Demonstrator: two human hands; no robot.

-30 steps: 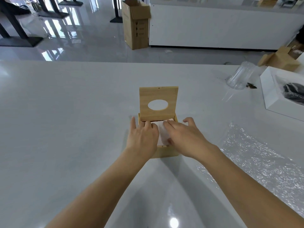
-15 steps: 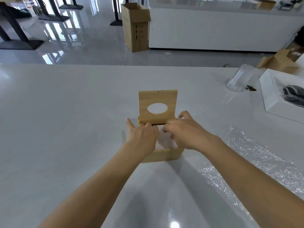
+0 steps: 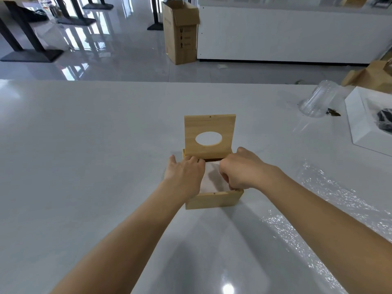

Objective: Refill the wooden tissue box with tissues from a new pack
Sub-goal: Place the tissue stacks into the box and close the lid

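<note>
A wooden tissue box (image 3: 214, 200) stands on the white table with its lid (image 3: 210, 128) hinged up at the back, an oval hole in it. White tissues (image 3: 212, 177) fill the open box. My left hand (image 3: 184, 175) lies flat over the box's left side, fingers pressing on the tissues. My right hand (image 3: 237, 170) is curled into a loose fist over the right side, knuckles down against the tissues by the box's right wall. Whether its fingers pinch a tissue is hidden.
Crinkled clear plastic wrap (image 3: 331, 204) lies on the table at the right. A clear plastic cup (image 3: 318, 100) lies on its side at the far right, next to a white box (image 3: 356, 122) with a dark item. A cardboard carton (image 3: 180, 32) stands on the floor beyond.
My right hand went from lying flat on the tissues to a curled fist at the box's right side. My left hand stayed on the left side. The view shifted slightly.
</note>
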